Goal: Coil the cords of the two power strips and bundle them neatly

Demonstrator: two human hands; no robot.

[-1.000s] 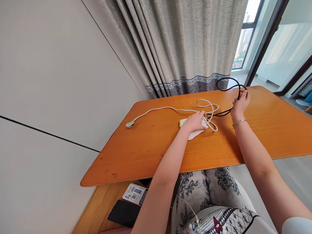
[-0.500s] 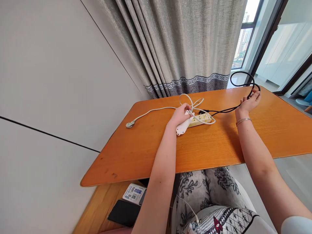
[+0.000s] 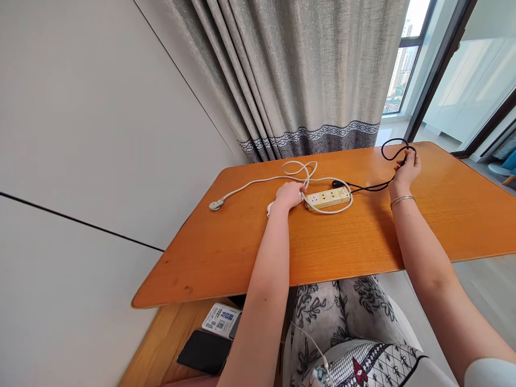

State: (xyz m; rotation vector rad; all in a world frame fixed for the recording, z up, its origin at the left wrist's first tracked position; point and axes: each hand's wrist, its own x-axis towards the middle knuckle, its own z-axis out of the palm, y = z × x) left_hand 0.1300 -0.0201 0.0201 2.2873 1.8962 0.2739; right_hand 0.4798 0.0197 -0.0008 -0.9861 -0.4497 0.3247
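My left hand [image 3: 289, 194] is closed around a white power strip [image 3: 270, 209], mostly hidden beneath the palm, with only its near end showing. From there a white cord [image 3: 262, 180] runs left to a white plug [image 3: 216, 205], and its loops lie behind my fingers and over the yellowed power strip [image 3: 329, 198]. That yellowed strip rests on the table just right of my left hand. Pinched in my right hand [image 3: 407, 169] is a black cord [image 3: 373, 188], with a loop above my fingers. A black plug [image 3: 337, 184] lies behind the yellowed strip.
The orange wooden table [image 3: 226, 252] meets a white wall at left. Grey curtains [image 3: 322, 80] hang behind it, beside a window at right. Lower left, a black phone [image 3: 205, 352] and a white printed box [image 3: 221, 319] lie on a lower wooden surface.
My left hand has moved left and down with the white power strip, drawing it off the yellowed one. The white loops shifted left. My right hand lowered slightly leftward, and the black loop shrank.
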